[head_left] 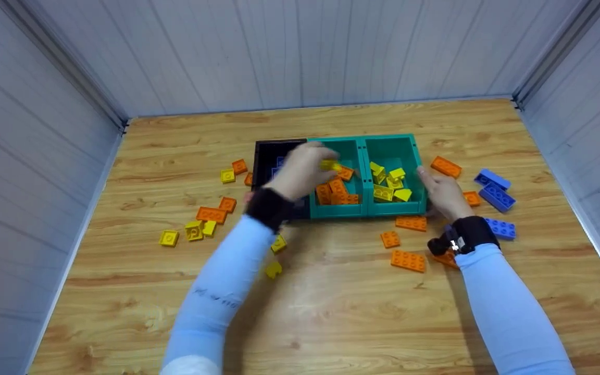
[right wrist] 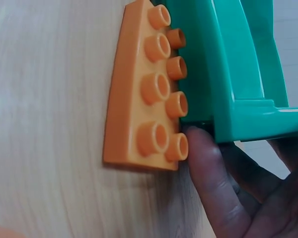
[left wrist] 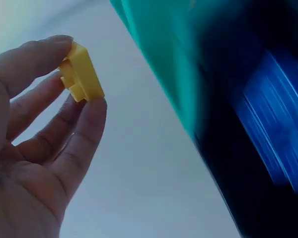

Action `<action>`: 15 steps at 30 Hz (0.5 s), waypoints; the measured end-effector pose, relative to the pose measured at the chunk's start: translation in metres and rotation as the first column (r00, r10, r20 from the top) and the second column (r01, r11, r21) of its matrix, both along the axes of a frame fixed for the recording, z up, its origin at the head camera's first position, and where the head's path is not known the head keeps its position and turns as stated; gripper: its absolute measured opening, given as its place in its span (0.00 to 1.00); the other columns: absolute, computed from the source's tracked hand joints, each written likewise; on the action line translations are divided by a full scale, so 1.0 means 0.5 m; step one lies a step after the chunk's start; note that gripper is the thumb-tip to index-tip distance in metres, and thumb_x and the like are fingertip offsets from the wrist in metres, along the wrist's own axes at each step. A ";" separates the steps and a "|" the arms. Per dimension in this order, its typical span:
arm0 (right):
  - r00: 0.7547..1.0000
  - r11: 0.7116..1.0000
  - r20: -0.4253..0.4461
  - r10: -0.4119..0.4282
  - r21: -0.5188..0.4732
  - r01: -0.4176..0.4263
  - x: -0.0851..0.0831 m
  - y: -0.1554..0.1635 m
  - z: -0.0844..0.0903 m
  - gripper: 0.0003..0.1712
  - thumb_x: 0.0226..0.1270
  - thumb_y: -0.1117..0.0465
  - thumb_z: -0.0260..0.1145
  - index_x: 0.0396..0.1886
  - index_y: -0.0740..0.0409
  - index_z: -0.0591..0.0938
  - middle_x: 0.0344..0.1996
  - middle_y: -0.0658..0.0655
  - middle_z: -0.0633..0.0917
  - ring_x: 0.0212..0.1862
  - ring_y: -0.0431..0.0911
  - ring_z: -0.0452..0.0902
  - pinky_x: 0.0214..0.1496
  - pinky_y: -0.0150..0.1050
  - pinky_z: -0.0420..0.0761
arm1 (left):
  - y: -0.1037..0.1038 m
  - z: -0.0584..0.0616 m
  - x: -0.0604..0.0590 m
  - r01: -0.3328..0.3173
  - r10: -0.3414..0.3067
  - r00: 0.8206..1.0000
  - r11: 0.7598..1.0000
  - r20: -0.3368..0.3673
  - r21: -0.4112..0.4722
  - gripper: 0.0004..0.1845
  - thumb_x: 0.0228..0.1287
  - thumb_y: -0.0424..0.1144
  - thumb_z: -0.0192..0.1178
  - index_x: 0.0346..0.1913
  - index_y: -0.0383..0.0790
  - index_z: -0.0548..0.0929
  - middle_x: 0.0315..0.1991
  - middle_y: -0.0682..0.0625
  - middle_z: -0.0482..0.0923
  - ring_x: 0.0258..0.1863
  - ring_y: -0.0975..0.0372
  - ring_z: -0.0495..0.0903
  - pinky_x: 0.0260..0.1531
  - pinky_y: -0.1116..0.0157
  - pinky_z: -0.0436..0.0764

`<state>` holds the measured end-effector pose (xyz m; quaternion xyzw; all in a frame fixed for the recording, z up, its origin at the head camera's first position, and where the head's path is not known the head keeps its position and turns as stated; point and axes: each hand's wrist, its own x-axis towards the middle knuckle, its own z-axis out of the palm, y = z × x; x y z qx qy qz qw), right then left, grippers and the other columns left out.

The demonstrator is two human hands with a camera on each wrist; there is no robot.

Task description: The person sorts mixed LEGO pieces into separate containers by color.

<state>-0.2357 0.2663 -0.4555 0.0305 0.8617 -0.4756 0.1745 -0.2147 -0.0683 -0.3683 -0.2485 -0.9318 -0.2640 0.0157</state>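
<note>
Wood-grain desk (head_left: 331,312), enclosed on three sides by pale grey panelled walls (head_left: 300,52). Orange, yellow and blue bricks lie scattered around three joined bins: one black (head_left: 271,151), two teal (head_left: 388,148).

Left hand (head_left: 300,172) hovers over the middle bin; fingers (left wrist: 84,129) pinch a small yellow brick (left wrist: 82,72), sharp only in the left wrist view.

Right hand (head_left: 443,192) rests at the right teal bin's outer wall, fingers extended, apparently touching it. The right wrist view shows an orange plate (right wrist: 149,94) lying against that bin.

Blue bricks (head_left: 494,188) lie right, yellow plates (head_left: 194,231) left, on the wooden table (head_left: 331,312).
</note>
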 end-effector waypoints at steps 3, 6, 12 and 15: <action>1.000 1.000 -0.011 0.008 0.009 -0.008 0.000 -0.005 -0.003 0.52 0.67 0.23 0.40 0.62 0.65 0.76 0.65 0.72 0.70 0.55 0.65 0.74 0.42 0.50 0.85 | 0.087 -0.006 -0.018 0.073 -0.071 0.997 0.996 0.036 -0.058 0.19 0.65 0.39 0.67 0.57 0.38 0.83 0.52 0.46 0.80 0.51 0.58 0.77 0.52 0.67 0.76; 1.000 1.000 -0.016 0.019 0.018 -0.019 0.000 -0.011 -0.005 0.52 0.67 0.24 0.40 0.65 0.65 0.75 0.67 0.71 0.69 0.57 0.64 0.73 0.43 0.50 0.85 | 0.148 -0.022 -0.030 0.120 -0.117 0.992 0.985 0.037 -0.126 0.18 0.65 0.38 0.67 0.57 0.38 0.84 0.51 0.46 0.80 0.50 0.58 0.77 0.51 0.68 0.76; 1.000 1.000 -0.010 0.018 0.019 -0.018 0.000 -0.021 -0.004 0.52 0.66 0.23 0.41 0.64 0.63 0.76 0.58 0.73 0.74 0.49 0.61 0.77 0.37 0.49 0.85 | 0.215 -0.062 -0.037 0.136 -0.151 0.988 0.942 -0.025 -0.305 0.14 0.67 0.40 0.66 0.54 0.43 0.87 0.49 0.49 0.82 0.48 0.57 0.77 0.52 0.62 0.75; 1.000 1.000 -0.002 0.021 0.012 -0.021 -0.001 -0.024 -0.003 0.52 0.66 0.23 0.41 0.62 0.63 0.78 0.56 0.72 0.77 0.46 0.58 0.78 0.36 0.48 0.86 | 0.228 -0.078 -0.036 0.101 -0.120 0.992 0.928 -0.031 -0.359 0.12 0.68 0.41 0.64 0.52 0.47 0.87 0.49 0.51 0.83 0.48 0.57 0.75 0.56 0.56 0.74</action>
